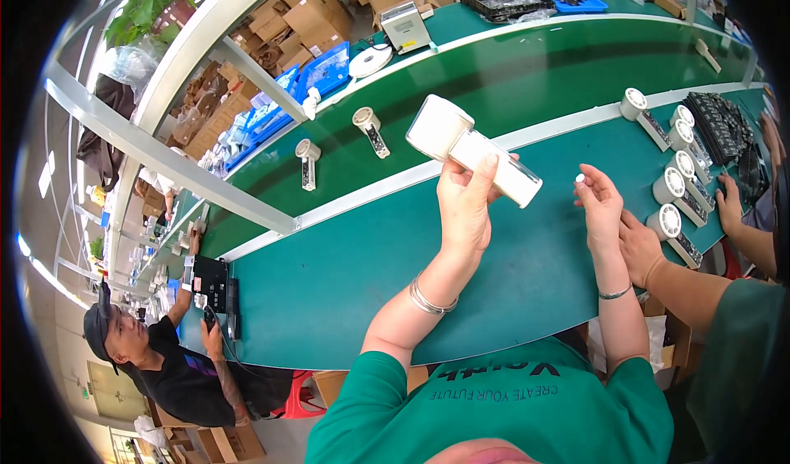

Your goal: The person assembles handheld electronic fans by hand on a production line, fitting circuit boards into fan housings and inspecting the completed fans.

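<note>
My left hand is closed around a white handheld device, raised above the green work table. The device has a broad rounded head and a straight handle; my thumb lies on the handle near the head. To the right, apart from the device, my right hand pinches a small round white piece between thumb and fingertips. Just beside my right wrist rests another person's hand on the table.
Several round-headed white units with open handles stand at right, by a black pile of parts. Two similar units sit on the green belt beyond the white rail. At left, a person works near a black device.
</note>
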{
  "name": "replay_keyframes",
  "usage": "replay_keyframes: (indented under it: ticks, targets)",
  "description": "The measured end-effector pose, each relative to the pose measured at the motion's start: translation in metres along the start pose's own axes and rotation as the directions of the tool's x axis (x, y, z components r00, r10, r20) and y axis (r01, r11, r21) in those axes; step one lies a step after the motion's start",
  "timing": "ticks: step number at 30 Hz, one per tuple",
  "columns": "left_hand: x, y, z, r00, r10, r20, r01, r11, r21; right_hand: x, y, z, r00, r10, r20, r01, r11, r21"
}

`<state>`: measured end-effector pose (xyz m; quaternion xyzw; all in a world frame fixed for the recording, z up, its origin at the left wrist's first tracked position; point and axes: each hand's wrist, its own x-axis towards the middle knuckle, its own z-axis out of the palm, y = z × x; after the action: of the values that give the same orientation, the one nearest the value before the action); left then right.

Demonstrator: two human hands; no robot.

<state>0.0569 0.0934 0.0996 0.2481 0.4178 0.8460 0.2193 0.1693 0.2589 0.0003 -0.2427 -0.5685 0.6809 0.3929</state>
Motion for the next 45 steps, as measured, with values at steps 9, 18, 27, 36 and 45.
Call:
replay_keyframes:
  ticks: [9, 18, 27, 36, 45]
  targets:
    - [-0.017, -0.02, 0.051, 0.919, 0.015, 0.394, -0.194, 0.888, 0.418, 0.012, 0.041, 0.004, 0.998, -0.07, 0.008, 0.07, 0.977, -0.202]
    - [-0.023, -0.077, 0.117, 0.661, -0.533, 0.529, 0.506, 0.837, 0.21, 0.016, 0.043, 0.004, 0.983, -0.128, -0.132, 0.083, 0.949, -0.305]
    - [-0.028, -0.091, 0.12, 0.644, -0.583, 0.495, 0.525, 0.808, 0.269, 0.003, 0.037, 0.004, 0.992, -0.123, -0.021, 0.113, 0.956, -0.272]
    - [-0.06, -0.081, 0.139, 0.564, -0.545, 0.62, 0.271, 0.832, 0.484, 0.003, 0.018, 0.008, 0.971, -0.211, -0.113, 0.18, 0.955, -0.237]
    - [-0.009, -0.054, 0.078, 0.858, -0.45, 0.246, 0.41, 0.89, 0.199, -0.003, -0.053, -0.026, 0.904, -0.265, -0.334, 0.341, 0.921, 0.191]
